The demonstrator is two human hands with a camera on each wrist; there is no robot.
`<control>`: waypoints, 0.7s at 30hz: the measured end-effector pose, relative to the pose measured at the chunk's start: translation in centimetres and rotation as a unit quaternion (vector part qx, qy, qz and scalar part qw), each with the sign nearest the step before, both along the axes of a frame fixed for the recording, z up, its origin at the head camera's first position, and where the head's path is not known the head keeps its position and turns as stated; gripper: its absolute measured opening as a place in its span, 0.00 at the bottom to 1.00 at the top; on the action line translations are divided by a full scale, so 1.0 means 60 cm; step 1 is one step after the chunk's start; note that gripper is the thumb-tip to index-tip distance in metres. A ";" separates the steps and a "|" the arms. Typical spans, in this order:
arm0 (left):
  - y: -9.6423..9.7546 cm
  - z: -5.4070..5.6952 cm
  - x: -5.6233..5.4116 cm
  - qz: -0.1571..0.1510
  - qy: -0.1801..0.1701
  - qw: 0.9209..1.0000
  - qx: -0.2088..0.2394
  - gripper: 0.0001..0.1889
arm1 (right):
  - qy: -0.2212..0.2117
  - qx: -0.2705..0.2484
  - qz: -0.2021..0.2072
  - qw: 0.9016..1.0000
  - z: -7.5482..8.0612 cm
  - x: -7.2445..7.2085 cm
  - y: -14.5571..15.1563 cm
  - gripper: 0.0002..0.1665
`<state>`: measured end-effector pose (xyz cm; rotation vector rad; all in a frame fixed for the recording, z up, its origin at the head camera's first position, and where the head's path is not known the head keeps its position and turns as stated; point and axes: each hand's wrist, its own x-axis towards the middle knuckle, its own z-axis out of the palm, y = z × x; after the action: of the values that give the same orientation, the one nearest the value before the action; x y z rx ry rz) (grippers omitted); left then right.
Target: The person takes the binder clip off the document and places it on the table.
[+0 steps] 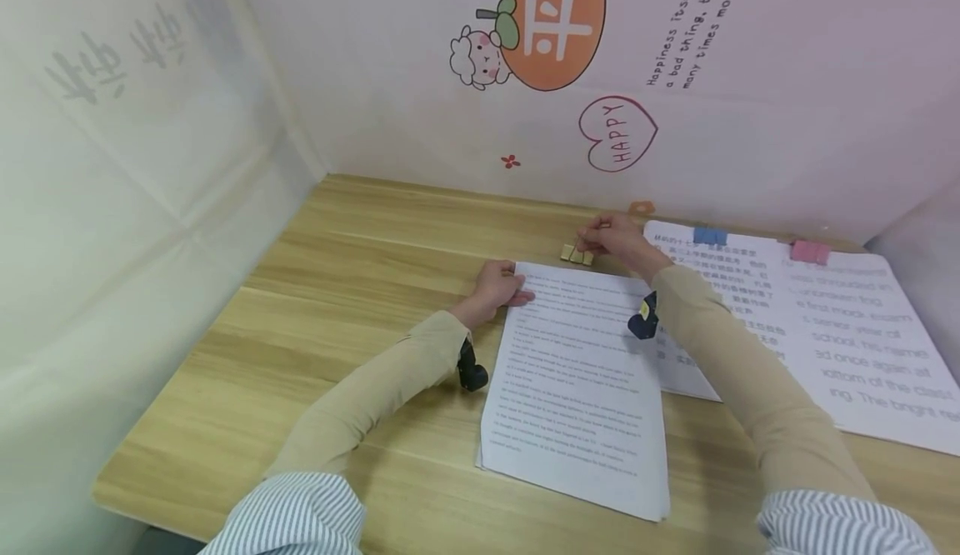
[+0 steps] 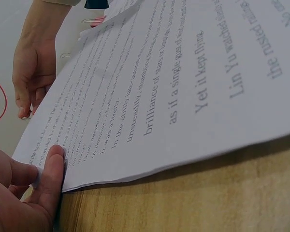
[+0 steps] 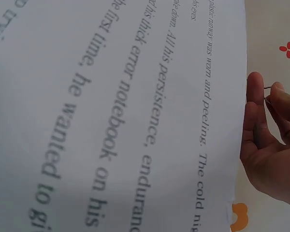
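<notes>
A stack of printed sheets [image 1: 570, 388] lies on the wooden table, its lines of English text running across. My left hand [image 1: 495, 287] pinches its far left corner, thumb on top; the left wrist view shows the paper edge between my thumb and fingers [image 2: 53, 169]. Just past the far edge of the stack is a yellow binder clip [image 1: 577, 254]. My right hand [image 1: 617, 234] pinches the clip's wire handle between thumb and fingertips. In the right wrist view only the thin wire handles [image 3: 267, 94] show, and the sheets hide the clip's body.
Two other printed stacks lie to the right, one with a blue binder clip [image 1: 710, 236], the other with a pink binder clip [image 1: 811, 252] at the far edge. A white wall covering [image 1: 405, 105] with cartoon prints rises behind the wooden table [image 1: 300, 305].
</notes>
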<state>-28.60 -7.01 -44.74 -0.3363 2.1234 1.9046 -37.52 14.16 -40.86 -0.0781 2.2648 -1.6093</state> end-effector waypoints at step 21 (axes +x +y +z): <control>-0.008 -0.003 -0.001 -0.010 0.010 1.000 0.005 0.22 | 0.130 0.173 -0.005 0.976 -0.012 -0.006 -0.013 0.11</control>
<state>-28.66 -7.51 -44.90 -0.2944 2.1206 1.9143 -37.90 13.38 -41.60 -0.1964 2.7165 -1.2452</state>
